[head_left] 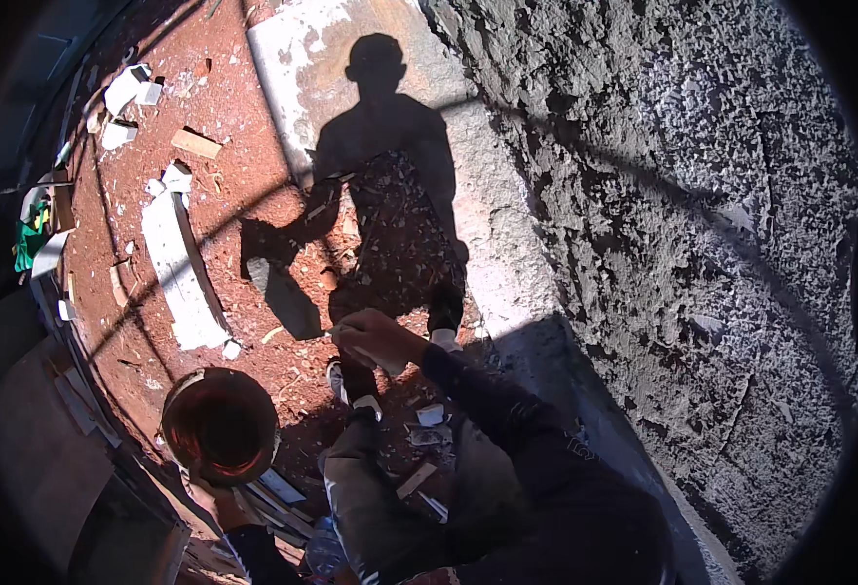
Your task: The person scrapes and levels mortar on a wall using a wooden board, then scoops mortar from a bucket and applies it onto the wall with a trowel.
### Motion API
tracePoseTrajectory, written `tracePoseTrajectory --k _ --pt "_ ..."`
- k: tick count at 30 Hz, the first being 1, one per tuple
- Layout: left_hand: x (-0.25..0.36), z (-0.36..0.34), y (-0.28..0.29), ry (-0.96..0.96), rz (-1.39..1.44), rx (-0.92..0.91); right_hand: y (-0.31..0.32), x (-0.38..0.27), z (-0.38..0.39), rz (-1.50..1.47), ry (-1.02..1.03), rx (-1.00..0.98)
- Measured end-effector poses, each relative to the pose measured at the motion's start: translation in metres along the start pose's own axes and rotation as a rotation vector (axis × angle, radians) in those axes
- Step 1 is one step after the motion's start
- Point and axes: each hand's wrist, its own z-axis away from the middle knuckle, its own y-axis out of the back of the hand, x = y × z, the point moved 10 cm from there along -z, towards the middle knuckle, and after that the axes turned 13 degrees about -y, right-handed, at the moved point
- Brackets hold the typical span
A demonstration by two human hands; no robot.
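At the lower left, my left hand [212, 499] grips a dark round bucket [219, 424], its open top facing me and its inside reddish and dark. My right hand [375, 339] is out in front of my legs at the middle, fingers closed on a small thin thing that I cannot make out. My dark-sleeved right arm reaches up to it from the lower right, over my trousers [370, 487].
Rough grey plastered wall [731, 244] fills the right, beside a pale concrete strip [497, 224]. Reddish dirt [136, 312] holds a long white board [180, 273], a wooden offcut [195, 143] and scattered rubble. Dark sheets and scraps line the left. My shadow falls ahead.
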Motion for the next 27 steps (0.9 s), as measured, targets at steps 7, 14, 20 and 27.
tracePoseTrajectory --k 7,14,20,27 --pt "-0.03 0.078 -0.042 0.585 0.494 0.045 0.271 -0.15 0.257 0.023 0.116 0.846" --pt "0.191 -0.04 -0.122 0.536 1.127 -0.006 0.07 -0.256 0.428 0.956 0.19 1.115" --pt "0.34 -0.125 -0.069 0.142 0.93 -0.251 -0.079 -0.203 0.361 1.727 -0.091 1.035" --pt "0.505 -0.161 0.077 -0.663 0.815 -0.44 -0.15 -0.242 0.364 1.824 -0.039 1.223"
